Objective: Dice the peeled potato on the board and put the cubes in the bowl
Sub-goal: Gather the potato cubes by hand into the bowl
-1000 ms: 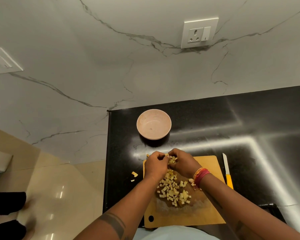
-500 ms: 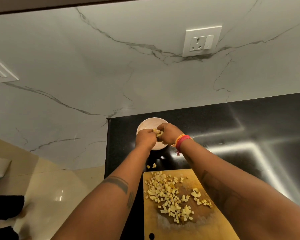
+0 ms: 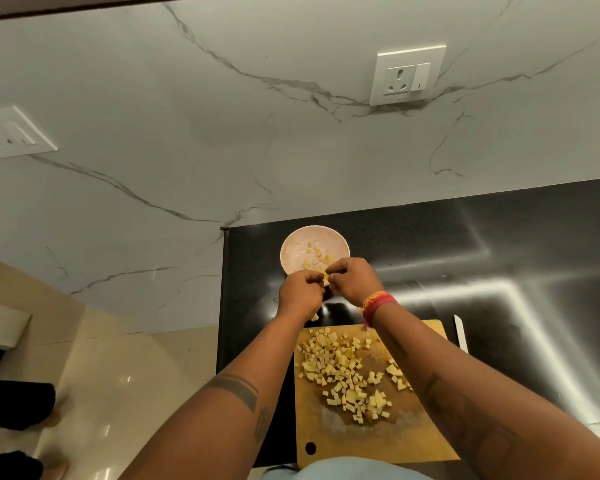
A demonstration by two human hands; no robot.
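While both hands hover at the bowl's (image 3: 293, 251) near rim, fingers curled, left hand (image 3: 300, 295) and right hand (image 3: 352, 282) pinch pale yellow potato cubes (image 3: 324, 277) | few cubes in bowl | most (image 3: 343, 372) scattered on board (image 3: 378, 438), long axis pointing away from the person | knife (image 3: 460, 334) on counter (image 3: 499, 254)

No text, label or number can be read anywhere (sockets included).

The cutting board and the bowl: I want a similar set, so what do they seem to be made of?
The cutting board looks like wood or bamboo: matte tan surface with faint grain, pale scuffing, and a hanging hole at one corner. The bowl is pale pinkish with a smooth, softly glossy inside and faint speckles; ceramic or melamine, I cannot tell which.
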